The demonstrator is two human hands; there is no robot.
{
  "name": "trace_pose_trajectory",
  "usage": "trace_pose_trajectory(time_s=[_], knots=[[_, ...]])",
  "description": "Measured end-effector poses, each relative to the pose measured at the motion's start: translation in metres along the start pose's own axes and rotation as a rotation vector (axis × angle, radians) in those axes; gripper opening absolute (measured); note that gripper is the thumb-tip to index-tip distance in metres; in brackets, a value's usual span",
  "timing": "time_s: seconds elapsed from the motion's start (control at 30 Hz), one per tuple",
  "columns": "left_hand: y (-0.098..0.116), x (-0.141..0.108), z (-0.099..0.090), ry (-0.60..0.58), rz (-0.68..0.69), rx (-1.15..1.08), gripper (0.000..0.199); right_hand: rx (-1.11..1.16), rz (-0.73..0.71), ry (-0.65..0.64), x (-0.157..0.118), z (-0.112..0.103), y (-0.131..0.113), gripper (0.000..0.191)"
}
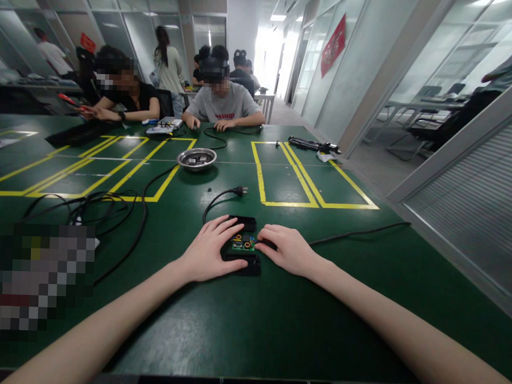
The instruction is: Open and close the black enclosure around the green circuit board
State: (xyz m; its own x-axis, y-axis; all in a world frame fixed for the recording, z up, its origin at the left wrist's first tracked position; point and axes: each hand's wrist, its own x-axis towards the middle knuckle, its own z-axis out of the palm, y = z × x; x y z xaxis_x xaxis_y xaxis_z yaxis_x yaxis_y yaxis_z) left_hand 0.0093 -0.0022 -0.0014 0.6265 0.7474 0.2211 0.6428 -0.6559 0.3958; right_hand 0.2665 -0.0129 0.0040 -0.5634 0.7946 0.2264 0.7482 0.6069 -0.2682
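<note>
A small green circuit board (244, 243) with copper-wound coils lies on the table between two black plastic casing halves, an upper one (249, 222) and a lower one (252, 266). My left hand (212, 249) spreads over their left side, fingers at the upper half and thumb on the lower half. At the board's right edge, my right hand (287, 248) is closed in a pinch around the end of a black cable (347, 238), which trails off to the right. The fingers hide the cable's exact junction with the board. Beyond the left hand lies a power plug (240, 191) on a black cord.
Metal parts fill a steel bowl (197, 159) farther back. Coiled black cables (108, 206) and a blurred-out object (38, 279) lie on the left. Yellow tape (289, 204) marks the green table (276, 327). A black folded device (314, 145) is at the far right; people sit opposite.
</note>
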Motion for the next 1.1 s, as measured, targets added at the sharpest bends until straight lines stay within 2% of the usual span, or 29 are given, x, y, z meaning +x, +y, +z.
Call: trace_pose_trajectory(time_s=[0.13,0.23,0.4,0.53,0.67,0.83,0.97,1.1], knots=[[0.003,0.0,-0.001,-0.005,-0.026,-0.013,0.082,-0.003,-0.003,0.0,0.0,0.0,0.0,0.01],[0.004,-0.001,-0.006,0.052,-0.003,-0.068,0.079,-0.003,-0.005,0.005,0.0,0.0,-0.001,0.01],[-0.003,-0.005,-0.022,0.173,-0.015,-0.143,0.039,0.001,-0.031,0.029,-0.001,0.001,0.001,0.012],[-0.013,-0.006,-0.029,0.077,0.016,-0.118,0.014,0.037,-0.082,0.081,-0.003,0.002,0.002,0.013],[-0.013,-0.006,-0.032,0.045,0.056,-0.118,0.02,0.089,-0.111,0.149,-0.007,0.001,0.002,0.016],[0.0,-0.012,-0.039,-0.029,0.036,-0.193,0.022,0.142,-0.204,0.198,-0.013,-0.007,0.0,0.017],[0.009,-0.018,-0.042,-0.1,0.109,-0.205,0.022,0.174,-0.319,0.144,-0.017,-0.012,-0.006,0.015],[0.006,-0.021,-0.038,-0.116,0.115,-0.233,0.024,0.184,-0.316,0.052,-0.018,-0.01,-0.01,0.013]])
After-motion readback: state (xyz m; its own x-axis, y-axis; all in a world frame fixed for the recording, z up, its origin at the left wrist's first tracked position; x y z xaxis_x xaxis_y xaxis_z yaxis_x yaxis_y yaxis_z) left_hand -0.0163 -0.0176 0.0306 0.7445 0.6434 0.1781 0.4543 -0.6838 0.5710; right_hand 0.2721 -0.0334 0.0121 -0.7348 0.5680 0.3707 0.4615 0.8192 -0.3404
